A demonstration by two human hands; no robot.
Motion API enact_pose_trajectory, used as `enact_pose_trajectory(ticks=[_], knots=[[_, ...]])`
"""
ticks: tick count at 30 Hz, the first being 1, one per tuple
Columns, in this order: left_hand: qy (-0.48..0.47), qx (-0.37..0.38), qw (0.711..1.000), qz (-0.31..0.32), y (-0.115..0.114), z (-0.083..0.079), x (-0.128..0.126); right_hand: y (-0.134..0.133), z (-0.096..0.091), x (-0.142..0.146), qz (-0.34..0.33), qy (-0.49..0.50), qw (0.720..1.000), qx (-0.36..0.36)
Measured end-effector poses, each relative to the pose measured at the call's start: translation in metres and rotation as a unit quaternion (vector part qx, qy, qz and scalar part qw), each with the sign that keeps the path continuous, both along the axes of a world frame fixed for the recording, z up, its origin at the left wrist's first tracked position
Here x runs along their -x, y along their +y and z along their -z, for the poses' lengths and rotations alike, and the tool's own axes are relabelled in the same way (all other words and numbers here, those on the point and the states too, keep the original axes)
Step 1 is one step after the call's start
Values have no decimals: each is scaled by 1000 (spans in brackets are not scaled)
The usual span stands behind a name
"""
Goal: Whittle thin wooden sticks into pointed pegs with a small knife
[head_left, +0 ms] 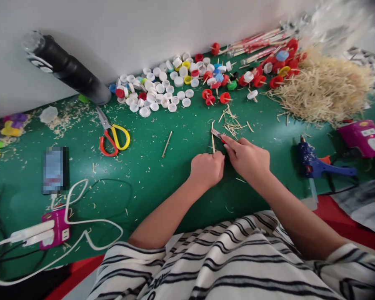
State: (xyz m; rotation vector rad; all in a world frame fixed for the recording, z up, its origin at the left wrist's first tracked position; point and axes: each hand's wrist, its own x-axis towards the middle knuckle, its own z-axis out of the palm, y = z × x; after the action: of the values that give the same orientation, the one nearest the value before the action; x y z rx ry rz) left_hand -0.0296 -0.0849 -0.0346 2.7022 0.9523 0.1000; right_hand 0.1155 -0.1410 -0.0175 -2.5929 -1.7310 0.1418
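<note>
Your hands meet mid-table, open green surface at six o'clock.
Your left hand [206, 169] fists a thin wooden stick [213, 135]; your right hand [246, 157] pinches a small knife [217, 133] against it.

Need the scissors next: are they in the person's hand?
No, the scissors lie on the green table, apart from both hands.

The table [162, 183] is green. Scissors [113, 137] have one red and one yellow handle. Bottle caps [162, 89] are mostly white, with red, yellow and blue ones mixed in. The glue gun [318, 164] is blue. The shirt [237, 262] is white with dark stripes.
</note>
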Motion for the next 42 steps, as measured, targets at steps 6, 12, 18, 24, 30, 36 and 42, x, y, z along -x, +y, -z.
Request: enact_pose_trajectory(ticks=[6, 12, 18, 24, 30, 36, 42], knots=[[3, 1, 1000, -1, 1, 0, -1, 11, -3, 1, 4, -3, 1000, 10], [8, 8, 1000, -7, 1, -1, -3, 32, 0, 2, -13, -1, 1000, -7], [5, 4, 1000, -2, 0, 0, -3, 35, -3, 1, -15, 13, 1000, -9], [11, 2, 1000, 5, 0, 1, -1, 10, -1, 2, -8, 8, 1000, 7], [3, -3, 1000, 7, 0, 1, 0, 7, -3, -1, -1, 2, 1000, 16], [19, 15, 1000, -7, 2, -3, -3, 18, -4, -8, -21, -2, 1000, 7], [30, 15, 999, -6, -2, -4, -4, 34, -3, -6, -23, 4, 1000, 1]])
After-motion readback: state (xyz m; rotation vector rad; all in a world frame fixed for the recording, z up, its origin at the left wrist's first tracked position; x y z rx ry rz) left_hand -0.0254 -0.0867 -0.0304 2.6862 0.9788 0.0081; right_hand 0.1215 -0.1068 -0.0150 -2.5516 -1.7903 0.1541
